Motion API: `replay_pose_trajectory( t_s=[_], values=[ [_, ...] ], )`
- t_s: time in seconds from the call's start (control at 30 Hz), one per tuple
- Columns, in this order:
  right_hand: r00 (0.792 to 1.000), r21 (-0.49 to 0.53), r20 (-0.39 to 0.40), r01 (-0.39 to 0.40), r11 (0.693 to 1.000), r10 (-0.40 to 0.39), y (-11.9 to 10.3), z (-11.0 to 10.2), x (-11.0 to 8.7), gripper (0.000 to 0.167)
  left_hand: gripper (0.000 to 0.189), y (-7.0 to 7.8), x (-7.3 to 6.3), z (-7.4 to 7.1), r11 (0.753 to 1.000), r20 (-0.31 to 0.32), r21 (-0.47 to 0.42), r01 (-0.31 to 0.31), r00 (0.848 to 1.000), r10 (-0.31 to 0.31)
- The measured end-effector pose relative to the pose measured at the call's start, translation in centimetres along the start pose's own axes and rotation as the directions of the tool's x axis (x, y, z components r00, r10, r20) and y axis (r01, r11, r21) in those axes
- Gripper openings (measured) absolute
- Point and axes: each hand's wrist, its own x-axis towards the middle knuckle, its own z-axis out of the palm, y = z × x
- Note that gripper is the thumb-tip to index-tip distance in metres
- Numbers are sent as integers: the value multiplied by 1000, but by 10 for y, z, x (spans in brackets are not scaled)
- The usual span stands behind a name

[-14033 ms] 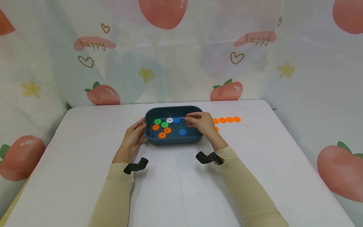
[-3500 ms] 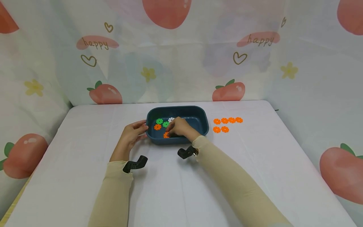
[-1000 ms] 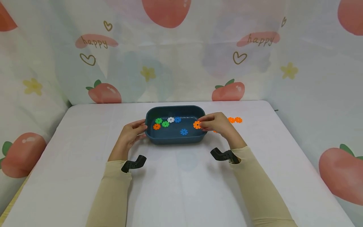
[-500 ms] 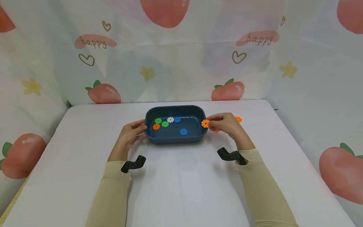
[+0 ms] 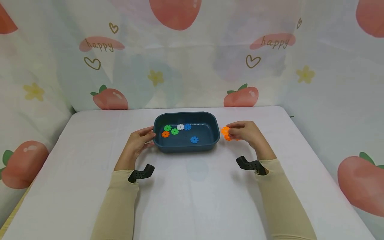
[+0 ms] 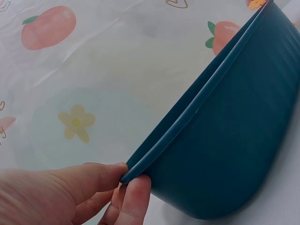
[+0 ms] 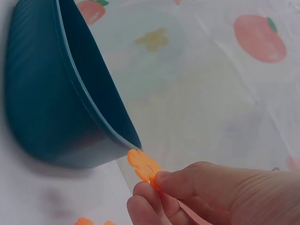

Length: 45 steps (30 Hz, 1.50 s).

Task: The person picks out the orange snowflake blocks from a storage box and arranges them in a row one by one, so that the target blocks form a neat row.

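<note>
My left hand (image 5: 135, 144) grips the left rim of a dark teal plastic basin (image 5: 187, 149), thumb and fingers on either side of the lip in the left wrist view. Just past the basin's right end, my right hand (image 5: 250, 135) pinches an orange flower-shaped disc (image 7: 144, 165) by its edge between thumb and fingers. The disc is above the table. Inside the basin lie two green discs (image 5: 174, 131), a white disc (image 5: 180, 127), two blue discs (image 5: 194, 139) and one orange disc (image 5: 165, 134).
Orange discs (image 7: 84, 221) lie on the white cloth (image 5: 180, 200) right of the basin, mostly hidden behind my right hand in the head view. A printed fabric backdrop (image 5: 192, 80) stands behind and beside the table.
My right hand has lifted an orange disc from the basin and carried it right, past the rim. Fewer orange discs are in the basin than earlier. The left hand stays at the rim.
</note>
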Motion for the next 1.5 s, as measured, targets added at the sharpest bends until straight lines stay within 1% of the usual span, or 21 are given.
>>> replay_pose_trajectory(
  t_s=[0.2, 0.4, 0.6, 0.7, 0.87, 1.03, 1.23, 1.37, 1.5],
  values=[
    [1000, 20, -6, 14, 1000, -14, 2, -4, 2, 38, 46, 3, 1, 0, 1000, -16, -5, -3, 1000, 3],
    [1000, 18, -8, -25, 1000, 25, 4, -5, 3, 38, 45, 3, 2, -2, 1000, -27, 12, 16, 1000, -16],
    [999, 48, -20, -26, 999, 27, 6, -11, 2, 38, 45, 7, 3, 0, 1000, -17, 25, -16, 1000, 16],
    [999, 65, -17, -32, 997, 33, 9, -14, 2, 39, 45, 6, 3, 1, 999, -19, 35, -7, 1000, 8],
    [999, 51, -27, -45, 998, 46, 15, -22, -1, 41, 46, 7, 4, 2, 999, -7, 39, -8, 1000, 9],
    [998, 41, -38, -45, 998, 47, 20, -31, -3, 40, 46, 11, 3, 5, 998, 5, 53, -20, 1000, 19],
    [998, 55, -35, -59, 997, 61, 19, -36, 0, 42, 46, 19, 4, 5, 997, -20, 72, -13, 1000, 15],
    [996, 69, -32, -79, 994, 81, 23, -36, 0, 45, 46, 15, 3, 2, 997, -33, 72, -2, 999, 4],
    [993, 71, -40, -104, 992, 107, 36, -40, -2, 45, 46, 5, 1, 3, 998, -21, 63, -7, 1000, 9]
  ],
)
